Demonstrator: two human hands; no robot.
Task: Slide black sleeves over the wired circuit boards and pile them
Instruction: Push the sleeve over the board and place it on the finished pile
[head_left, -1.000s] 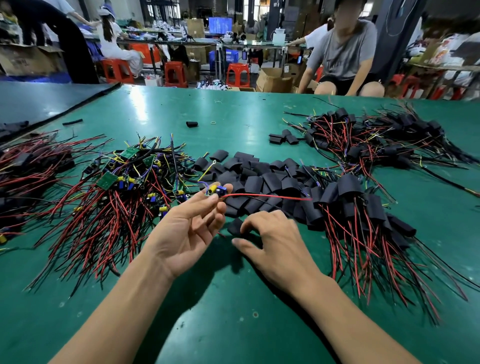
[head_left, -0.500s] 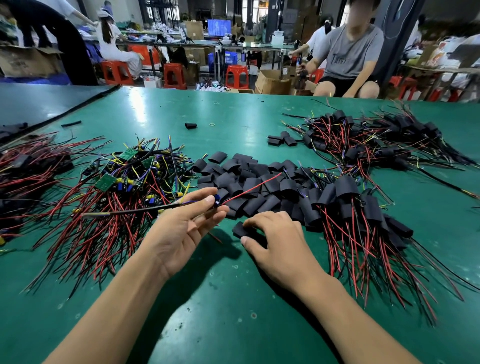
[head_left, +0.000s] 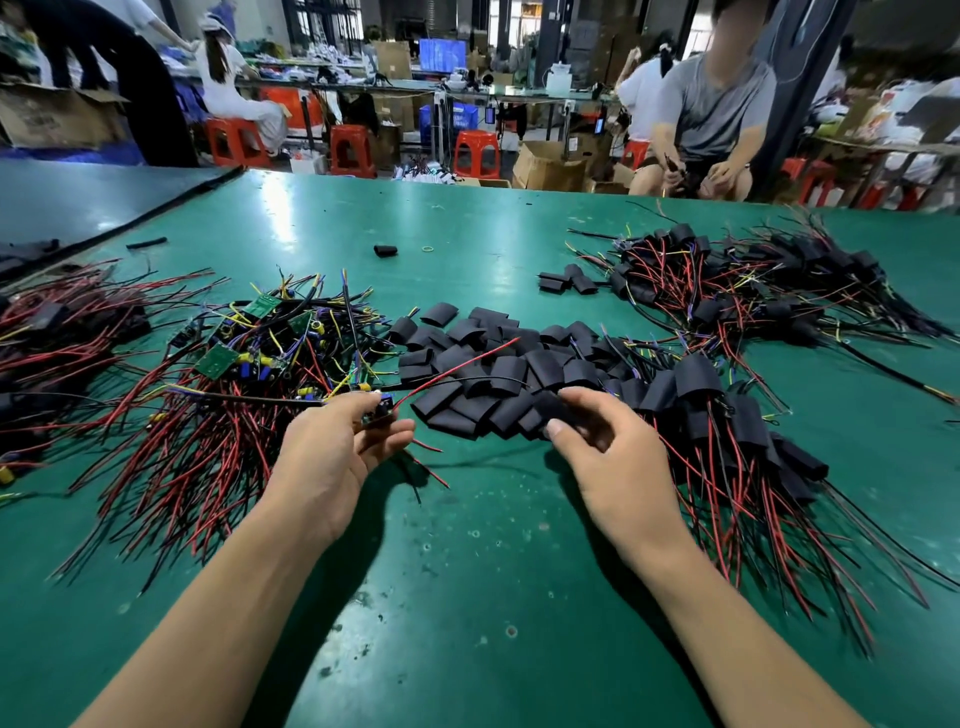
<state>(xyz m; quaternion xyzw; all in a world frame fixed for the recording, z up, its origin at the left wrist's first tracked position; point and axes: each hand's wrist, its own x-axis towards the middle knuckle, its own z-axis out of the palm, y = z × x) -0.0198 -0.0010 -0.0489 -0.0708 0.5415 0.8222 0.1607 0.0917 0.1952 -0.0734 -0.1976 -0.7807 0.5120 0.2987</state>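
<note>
My left hand (head_left: 337, 457) pinches a small wired circuit board (head_left: 378, 410) between thumb and fingers; its red and black wires trail right over the loose black sleeves (head_left: 493, 364) heaped mid-table. My right hand (head_left: 602, 457) pinches one black sleeve (head_left: 550, 410) at the near edge of that heap, just off the table. A tangle of bare green boards with red and black wires (head_left: 234, 374) lies to the left. Sleeved boards (head_left: 727, 415) are piled to the right of my right hand.
A second pile of sleeved boards (head_left: 753, 291) lies far right on the green table (head_left: 467, 597). More wired parts (head_left: 52, 338) sit at the left edge. One stray sleeve (head_left: 385, 251) lies far back. A seated person (head_left: 711, 119) works beyond the table.
My right hand lifted a black sleeve off the table and rose with it. My left hand kept hold of the wired board, whose wires swung to the right.
</note>
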